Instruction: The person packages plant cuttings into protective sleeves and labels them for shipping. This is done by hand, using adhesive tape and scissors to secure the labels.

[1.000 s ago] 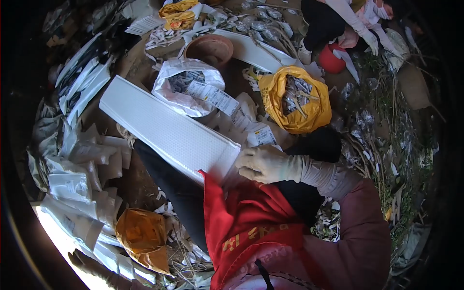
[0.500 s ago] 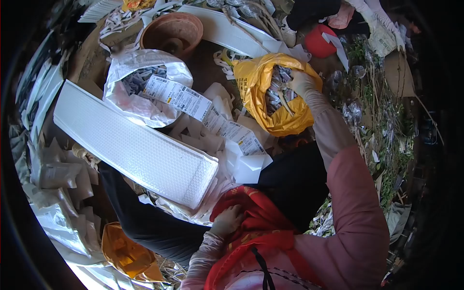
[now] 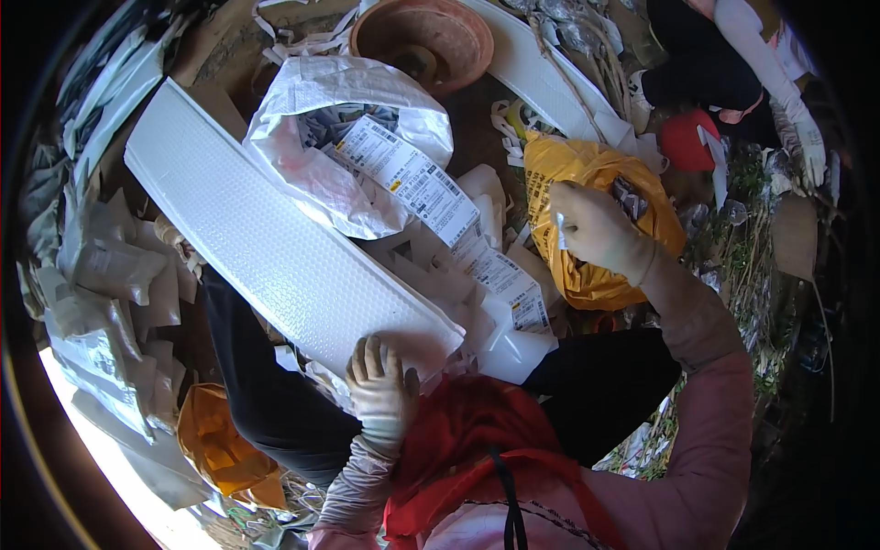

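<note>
Strip in right hand

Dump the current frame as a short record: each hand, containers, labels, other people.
left_hand: gloved hand, fingers spread at the near end of the white bubble-textured stack
right_hand: gloved hand over the yellow bag, small pale piece at fingertips
containers: white bag, round brown pot
labels: printed strip trailing from white bag
other_person: gloved hand, upper right

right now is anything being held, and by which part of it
The right hand seems to pinch a small pale strip near one end; the left hand is open, holding nothing.
</note>
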Available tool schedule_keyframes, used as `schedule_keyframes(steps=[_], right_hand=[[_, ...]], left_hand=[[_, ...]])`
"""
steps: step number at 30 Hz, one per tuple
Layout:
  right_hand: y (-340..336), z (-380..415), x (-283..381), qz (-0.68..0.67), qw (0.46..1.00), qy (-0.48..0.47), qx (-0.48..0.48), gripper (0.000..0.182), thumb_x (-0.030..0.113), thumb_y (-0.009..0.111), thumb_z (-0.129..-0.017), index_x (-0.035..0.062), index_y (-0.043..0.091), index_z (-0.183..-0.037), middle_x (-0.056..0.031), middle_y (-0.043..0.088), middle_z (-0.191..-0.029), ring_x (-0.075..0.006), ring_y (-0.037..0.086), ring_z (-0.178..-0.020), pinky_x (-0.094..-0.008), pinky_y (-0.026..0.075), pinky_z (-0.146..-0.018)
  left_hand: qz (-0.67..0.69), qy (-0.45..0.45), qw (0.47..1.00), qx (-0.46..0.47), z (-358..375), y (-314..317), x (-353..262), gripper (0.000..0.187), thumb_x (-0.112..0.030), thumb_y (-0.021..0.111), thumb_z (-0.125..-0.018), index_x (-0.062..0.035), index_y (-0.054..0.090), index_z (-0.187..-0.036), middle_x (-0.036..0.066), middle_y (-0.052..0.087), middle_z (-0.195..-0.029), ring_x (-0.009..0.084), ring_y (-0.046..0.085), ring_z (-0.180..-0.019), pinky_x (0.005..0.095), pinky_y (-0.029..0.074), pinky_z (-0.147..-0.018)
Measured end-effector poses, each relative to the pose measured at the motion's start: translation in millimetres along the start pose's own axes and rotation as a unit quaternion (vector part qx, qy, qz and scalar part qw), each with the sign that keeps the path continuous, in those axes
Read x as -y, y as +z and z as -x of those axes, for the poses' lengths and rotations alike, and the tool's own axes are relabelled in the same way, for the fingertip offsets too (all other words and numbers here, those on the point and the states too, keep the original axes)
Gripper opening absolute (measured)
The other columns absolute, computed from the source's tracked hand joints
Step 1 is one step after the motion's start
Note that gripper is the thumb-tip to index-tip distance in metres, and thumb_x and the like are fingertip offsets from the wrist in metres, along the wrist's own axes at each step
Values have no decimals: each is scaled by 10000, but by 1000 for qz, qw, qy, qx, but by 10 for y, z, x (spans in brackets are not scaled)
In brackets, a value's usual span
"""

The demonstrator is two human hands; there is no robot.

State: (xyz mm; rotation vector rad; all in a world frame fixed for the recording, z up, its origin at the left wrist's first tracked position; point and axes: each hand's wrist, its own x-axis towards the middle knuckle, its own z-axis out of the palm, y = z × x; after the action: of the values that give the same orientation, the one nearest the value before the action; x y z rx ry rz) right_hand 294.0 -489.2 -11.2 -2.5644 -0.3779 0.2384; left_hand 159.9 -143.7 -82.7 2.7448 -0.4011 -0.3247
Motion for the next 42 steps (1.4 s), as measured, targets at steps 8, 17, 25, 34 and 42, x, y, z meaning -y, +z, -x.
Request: schedule_keyframes(steps=[8,17,25,34,42], right_hand=[[1064,-2376,823,-19,995,91,41,210,224,614,-790,58,655,-912,-162,666,-862,-311,640,-818,-401,478,-767],[1662,-3161,500,-14,993,46,106,305,208,571,-829,72,639,-1092,-149,617,-1165,-315,586,-1063,-402,440,-914],[1057,-2123,783,-600,778,186,-20,189,87,530,-887,18,596,-1049,-44,598,-786,-79,469,-469,-207,343,-389],[1484,315,1705,-74,986,68,135,244,55,534,-830,10,619,-1055,-145,647,-854,-304,633,-785,-399,489,-713],[1365,628,2089,17,982,152,112,267,297,582,-800,72,658,-923,-169,670,-848,-291,652,-761,-389,493,-660]], left_hand=[[-89,37,995,-3,192,558,348,611,-207,542,-774,-133,384,-1360,142,406,-1362,337,405,-1253,551,312,-984],[-30,-16,998,-44,-56,231,364,497,-154,537,-771,-154,504,-1267,53,505,-1170,238,509,-1074,454,429,-838],[-68,-38,996,-32,-67,255,392,518,-198,572,-759,-153,500,-1270,60,537,-1122,262,541,-1014,441,466,-779],[-100,-124,984,74,-177,-141,286,626,-246,507,-843,-72,337,-1419,107,657,-694,289,659,-627,428,516,-557],[-78,-46,995,-37,348,-577,-442,677,-251,528,-842,-126,272,-1456,164,626,-654,316,618,-549,451,456,-481]])
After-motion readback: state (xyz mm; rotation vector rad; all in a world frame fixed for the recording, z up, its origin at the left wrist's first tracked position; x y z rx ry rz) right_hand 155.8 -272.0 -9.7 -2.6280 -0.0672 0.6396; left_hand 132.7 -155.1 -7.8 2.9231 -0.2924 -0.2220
